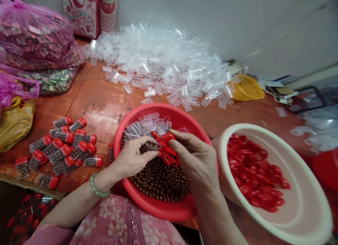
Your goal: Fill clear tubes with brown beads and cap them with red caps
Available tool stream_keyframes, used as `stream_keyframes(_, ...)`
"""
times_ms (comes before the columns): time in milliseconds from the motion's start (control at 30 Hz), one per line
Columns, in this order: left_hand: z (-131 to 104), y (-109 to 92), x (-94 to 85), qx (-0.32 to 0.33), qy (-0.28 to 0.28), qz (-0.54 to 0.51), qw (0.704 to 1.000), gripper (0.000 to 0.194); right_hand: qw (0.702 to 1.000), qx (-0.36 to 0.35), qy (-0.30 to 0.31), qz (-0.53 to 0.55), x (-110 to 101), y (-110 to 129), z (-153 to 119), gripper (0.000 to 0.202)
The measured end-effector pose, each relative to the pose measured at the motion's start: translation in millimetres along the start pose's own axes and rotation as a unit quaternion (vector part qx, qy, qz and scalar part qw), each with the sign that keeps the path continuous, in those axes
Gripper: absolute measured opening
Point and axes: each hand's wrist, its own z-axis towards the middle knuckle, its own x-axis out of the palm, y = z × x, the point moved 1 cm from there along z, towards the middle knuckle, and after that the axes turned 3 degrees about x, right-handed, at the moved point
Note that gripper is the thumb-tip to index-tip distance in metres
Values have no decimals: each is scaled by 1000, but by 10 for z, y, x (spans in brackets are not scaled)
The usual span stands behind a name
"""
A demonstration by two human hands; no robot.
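Observation:
Over a red basin [169,215], my left hand [136,155] is closed around a clear container [153,145] with brown balls inside, its open end facing right. My right hand [196,157] pinches a red cap [168,137] between thumb and index finger, just right of the container and apart from it. The basin holds many brown balls [163,183], more clear containers [151,121] at its back and a small group of red caps [171,160] in the middle.
Filled, red-capped containers [60,154] lie at the left on the wooden table [92,97]. Empty clear containers [163,61] form a pile at the back. A white basin [298,188] of red caps stands right. There are plastic bags [39,37] and a yellow basket [248,88].

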Motion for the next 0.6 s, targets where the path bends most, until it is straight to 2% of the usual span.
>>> stream_keyframes(100, 5, -13, 1, -22, 24, -55, 998, 16, 999, -24, 41, -9, 46, 72, -22, 22)
stream_keyframes(200, 3, -41, -2, -40, 30, -74, 996, 18, 995, -70, 42, -49, 73, 113, -29, 21)
stream_keyframes(400, 3, -61, 2, -51, 32, -55, 997, 11, 991, -93, 23, -90, 48, 145, -12, 22)
stream_keyframes(600, 13, -42, -8, -30, 47, -8, 998, 16, 986, -115, 74, -98, 102, 63, -17, 24)
